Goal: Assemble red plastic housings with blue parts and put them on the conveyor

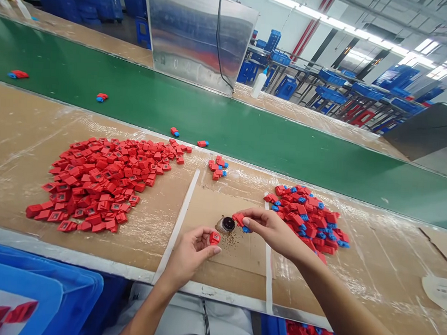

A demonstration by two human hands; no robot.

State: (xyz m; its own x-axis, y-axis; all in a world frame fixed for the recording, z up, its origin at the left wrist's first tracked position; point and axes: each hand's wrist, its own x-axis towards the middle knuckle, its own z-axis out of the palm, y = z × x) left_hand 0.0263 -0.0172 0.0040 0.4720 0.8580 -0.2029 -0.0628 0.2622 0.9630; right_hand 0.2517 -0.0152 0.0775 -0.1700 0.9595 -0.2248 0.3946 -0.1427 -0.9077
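Note:
Between thumb and fingers, my left hand [192,255] grips a small red plastic block [215,238] with an opening in its face. My right hand [270,229] pinches a red-and-blue plastic piece [239,219], its blue end pointing down. Just left of that piece stands a small round jar [227,224] with dark contents, on a cardboard sheet [207,206]. Brown specks lie around the jar. A large heap of red blocks [100,177] spreads to the left, and a pile of red-and-blue pieces [310,215] lies beyond my right hand.
A green conveyor belt [284,135] crosses behind the table, carrying a few red-and-blue pieces. A small cluster of pieces [218,167] sits behind the jar. Blue bins [36,287] stand at the front left; a blue crate [273,331] of pieces is below the front edge.

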